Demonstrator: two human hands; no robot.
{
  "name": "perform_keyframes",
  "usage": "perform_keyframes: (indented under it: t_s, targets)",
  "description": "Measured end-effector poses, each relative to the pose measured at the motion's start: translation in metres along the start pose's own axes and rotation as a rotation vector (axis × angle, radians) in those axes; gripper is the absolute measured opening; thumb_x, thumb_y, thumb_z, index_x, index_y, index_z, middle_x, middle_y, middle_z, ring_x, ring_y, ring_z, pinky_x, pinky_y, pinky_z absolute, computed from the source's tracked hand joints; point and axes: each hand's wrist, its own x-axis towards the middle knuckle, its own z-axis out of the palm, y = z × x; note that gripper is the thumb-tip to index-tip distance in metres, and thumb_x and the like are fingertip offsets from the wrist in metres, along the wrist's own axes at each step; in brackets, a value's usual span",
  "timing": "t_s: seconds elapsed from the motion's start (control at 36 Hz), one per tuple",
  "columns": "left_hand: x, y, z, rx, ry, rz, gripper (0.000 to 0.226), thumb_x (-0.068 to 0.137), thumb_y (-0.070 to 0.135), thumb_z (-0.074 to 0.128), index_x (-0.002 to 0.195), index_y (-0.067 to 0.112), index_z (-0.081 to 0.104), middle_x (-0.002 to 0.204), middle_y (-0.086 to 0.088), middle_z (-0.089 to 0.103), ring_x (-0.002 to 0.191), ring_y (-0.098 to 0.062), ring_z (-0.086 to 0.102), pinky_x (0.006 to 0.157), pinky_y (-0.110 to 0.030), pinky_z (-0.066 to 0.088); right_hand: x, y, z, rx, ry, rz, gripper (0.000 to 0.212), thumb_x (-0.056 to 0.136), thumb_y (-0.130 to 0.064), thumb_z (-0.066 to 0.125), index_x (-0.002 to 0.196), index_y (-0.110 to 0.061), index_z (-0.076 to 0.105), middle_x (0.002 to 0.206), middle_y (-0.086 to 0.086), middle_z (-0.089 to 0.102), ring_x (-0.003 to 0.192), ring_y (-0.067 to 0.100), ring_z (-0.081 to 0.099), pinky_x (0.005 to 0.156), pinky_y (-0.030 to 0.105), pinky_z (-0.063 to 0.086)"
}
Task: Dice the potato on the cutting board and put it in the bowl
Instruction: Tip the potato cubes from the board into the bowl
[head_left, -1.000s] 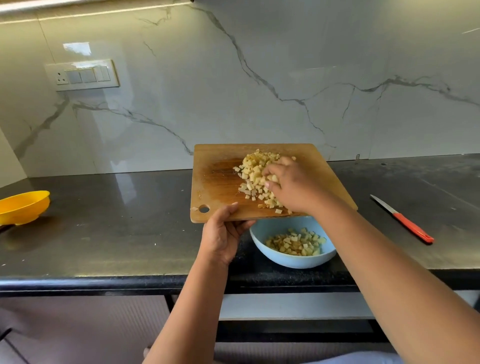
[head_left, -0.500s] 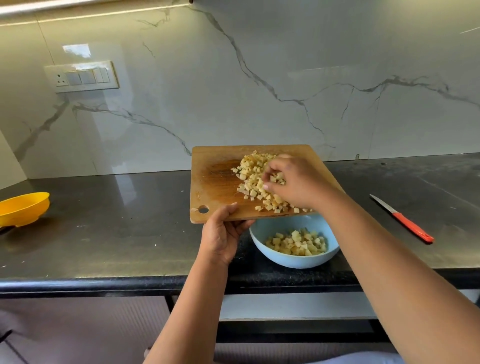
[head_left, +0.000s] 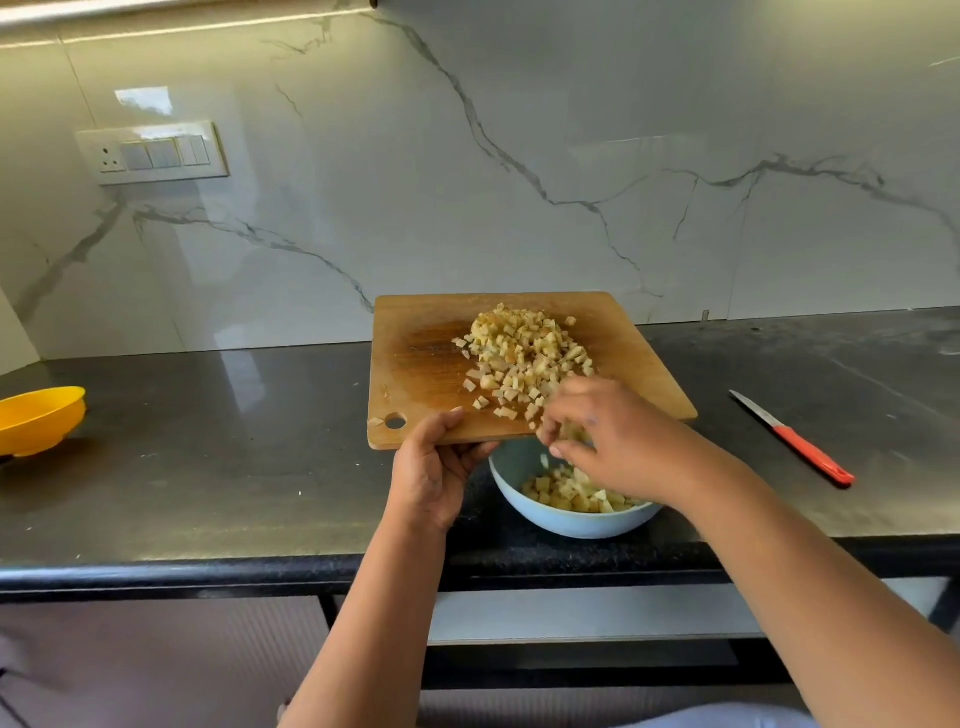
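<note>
Potato cubes (head_left: 524, 358) lie heaped on the cutting board (head_left: 415, 374), which is raised at a tilt above the bowl (head_left: 566, 519). More cubes sit in the bowl. The left hand (head_left: 431, 473) grips the board's near edge. The right hand (head_left: 608, 441), fingers loosely curled, rakes cubes off that edge above the bowl.

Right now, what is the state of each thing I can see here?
Cutting board: lifted, tilted over the bowl, gripped by the left hand.
Potato cubes: partly on the board, partly in the bowl.
Blue bowl: upright, part full.
Right hand: sweeping cubes off.
Knife: lying unused.
Yellow bowl: upright.
</note>
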Motion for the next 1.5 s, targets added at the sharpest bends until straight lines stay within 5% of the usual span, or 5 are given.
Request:
perform_keyframes:
  t_s: [0.42, 0.92, 1.08, 1.28, 1.5]
  targets:
    - [0.000, 0.000, 0.003, 0.011, 0.004, -0.001, 0.015, 0.093, 0.002, 0.046, 0.100, 0.003, 0.060, 0.080, -0.010, 0.072, 0.065, -0.021, 0.070, 0.055, -0.027, 0.059, 0.103, 0.067, -0.026, 0.050, 0.178, 0.387, 0.055, 0.094, 0.006, 0.041, 0.144, -0.017, 0.042, 0.148, 0.006, 0.038, 0.135, 0.024, 0.039, 0.106, 0.029, 0.033]
    - [0.002, -0.001, 0.001, 0.015, 0.012, 0.007, 0.016, 0.092, 0.002, 0.048, 0.105, 0.002, 0.058, 0.086, -0.013, 0.071, 0.069, -0.024, 0.070, 0.057, -0.028, 0.059, 0.003, 0.009, 0.011, 0.038, 0.179, 0.305, 0.047, 0.086, 0.014, 0.043, 0.117, -0.014, 0.066, 0.110, -0.001, 0.053, 0.080, 0.014, 0.053, 0.063, 0.024, 0.042]
    - [0.002, -0.001, 0.002, 0.007, 0.032, 0.001, 0.018, 0.092, 0.002, 0.048, 0.107, 0.001, 0.057, 0.090, -0.015, 0.070, 0.068, -0.025, 0.070, 0.056, -0.029, 0.060, 0.003, 0.002, 0.005, 0.014, 0.224, 0.221, 0.008, 0.087, -0.016, 0.069, 0.087, -0.022, 0.064, 0.097, -0.009, 0.053, 0.081, 0.002, 0.049, 0.065, 0.013, 0.035]
    - [0.000, 0.000, 0.002, 0.005, 0.021, 0.007, 0.020, 0.092, 0.001, 0.047, 0.108, 0.001, 0.059, 0.093, -0.015, 0.069, 0.075, -0.026, 0.068, 0.058, -0.029, 0.059, 0.044, -0.004, 0.003, 0.003, 0.011, 0.136, 0.049, 0.090, -0.050, 0.060, 0.135, -0.038, 0.045, 0.144, -0.006, 0.034, 0.135, 0.017, 0.031, 0.104, 0.036, 0.038]
    - [0.001, 0.000, 0.003, 0.010, 0.024, 0.009, 0.018, 0.092, 0.002, 0.047, 0.107, 0.001, 0.058, 0.090, -0.015, 0.068, 0.068, -0.023, 0.069, 0.054, -0.028, 0.058, 0.012, 0.002, 0.013, 0.022, 0.112, 0.077, 0.015, 0.093, -0.021, 0.063, 0.107, -0.024, 0.065, 0.107, -0.013, 0.048, 0.098, 0.003, 0.050, 0.069, 0.008, 0.033]
